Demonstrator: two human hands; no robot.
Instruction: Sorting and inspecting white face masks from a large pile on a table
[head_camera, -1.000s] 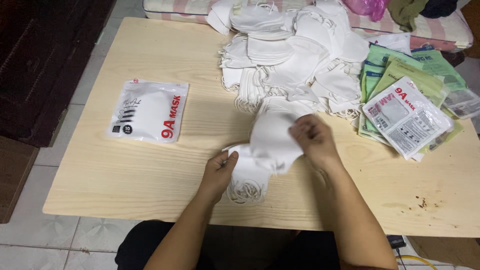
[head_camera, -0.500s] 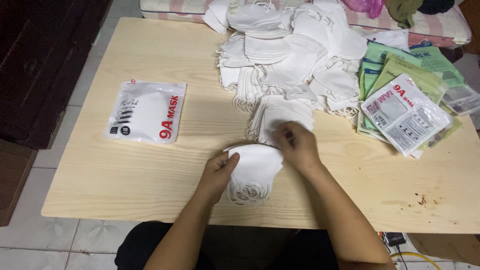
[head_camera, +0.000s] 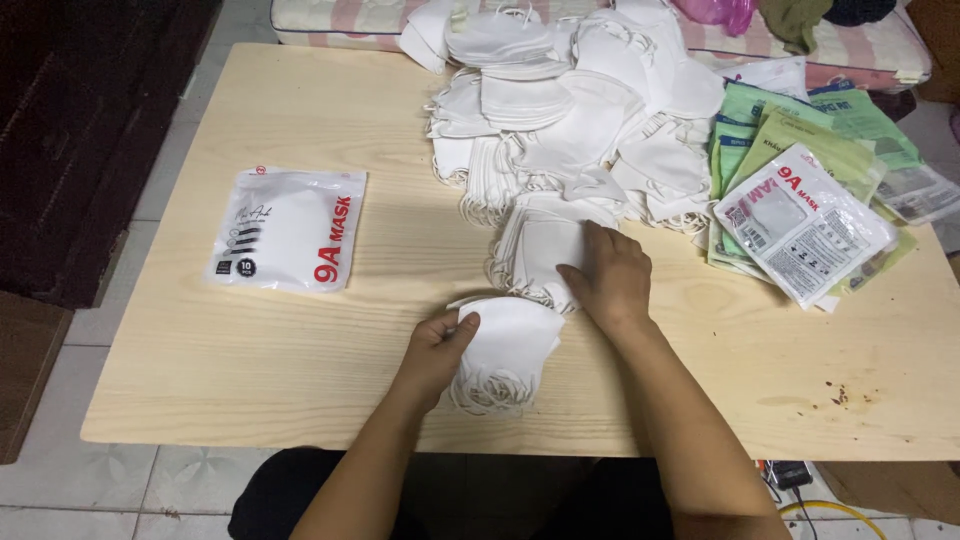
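Two hands are working at the near edge of the wooden table (head_camera: 250, 390). The left hand (head_camera: 437, 347) is curling loosely round the left edge of a small stack of white face masks (head_camera: 505, 352), thumb on top. The right hand (head_camera: 610, 275) is lying flat, fingers spread, pressing on a second bundle of masks (head_camera: 535, 245) just behind. A big heap of loose masks (head_camera: 580, 110) is sitting beyond, a sealed mask packet (head_camera: 287, 228) lying well apart to the left.
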